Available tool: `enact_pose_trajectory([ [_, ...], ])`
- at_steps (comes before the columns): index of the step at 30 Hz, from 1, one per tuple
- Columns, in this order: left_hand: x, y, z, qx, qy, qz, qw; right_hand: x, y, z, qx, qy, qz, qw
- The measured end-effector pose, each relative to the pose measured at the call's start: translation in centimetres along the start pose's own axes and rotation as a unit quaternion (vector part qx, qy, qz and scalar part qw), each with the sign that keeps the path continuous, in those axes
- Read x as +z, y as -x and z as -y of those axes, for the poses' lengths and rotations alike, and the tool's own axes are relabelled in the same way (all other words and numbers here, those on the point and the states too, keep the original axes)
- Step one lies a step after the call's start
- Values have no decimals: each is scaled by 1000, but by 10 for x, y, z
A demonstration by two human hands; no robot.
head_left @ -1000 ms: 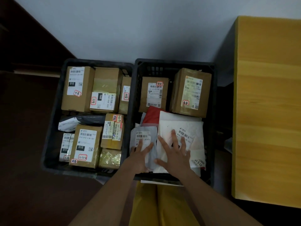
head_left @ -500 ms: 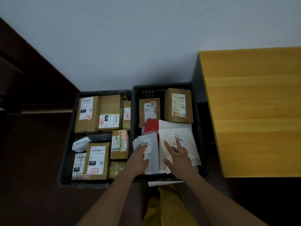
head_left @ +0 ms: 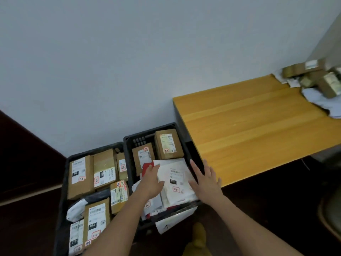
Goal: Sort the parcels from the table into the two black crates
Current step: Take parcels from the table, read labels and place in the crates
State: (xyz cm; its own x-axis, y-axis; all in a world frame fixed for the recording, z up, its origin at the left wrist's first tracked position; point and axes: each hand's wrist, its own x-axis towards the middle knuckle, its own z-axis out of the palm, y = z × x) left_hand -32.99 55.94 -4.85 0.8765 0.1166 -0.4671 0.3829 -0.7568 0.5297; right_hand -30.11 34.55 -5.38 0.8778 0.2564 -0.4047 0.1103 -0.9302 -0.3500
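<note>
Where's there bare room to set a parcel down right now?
The wooden table is bare from its near-left corner to the parcel pile at its far right. Both crates are crowded: left crate with boxes, right crate with mailers.

dim, flat indoor light | floor in shadow | soft blur | wide-angle edge warp

Change over the last 1 s. The right hand (head_left: 206, 180) has lifted off the white mailer (head_left: 174, 179) and now hovers, fingers spread, over the right crate's (head_left: 195, 159) rim beside the table (head_left: 254, 130). The left hand (head_left: 152, 182) has shifted from the grey mailer onto the white mailer's left edge. The view has swung up and right, revealing more parcels (head_left: 317, 78) at the table's far end.
</note>
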Motion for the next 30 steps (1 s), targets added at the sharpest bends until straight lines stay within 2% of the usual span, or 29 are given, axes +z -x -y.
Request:
enact_pose_trajectory([
  [11, 25, -26, -186, 119, -97, 40, 987, -107, 28, -126, 91, -53, -73, 992],
  [22, 137, -74, -431, 213, -124, 69, 967, -225, 51, -353, 199, -62, -154, 966],
  [30, 170, -109, -540, 248, -134, 111, 953, -281, 42, -452, 227, -88, -168, 955],
])
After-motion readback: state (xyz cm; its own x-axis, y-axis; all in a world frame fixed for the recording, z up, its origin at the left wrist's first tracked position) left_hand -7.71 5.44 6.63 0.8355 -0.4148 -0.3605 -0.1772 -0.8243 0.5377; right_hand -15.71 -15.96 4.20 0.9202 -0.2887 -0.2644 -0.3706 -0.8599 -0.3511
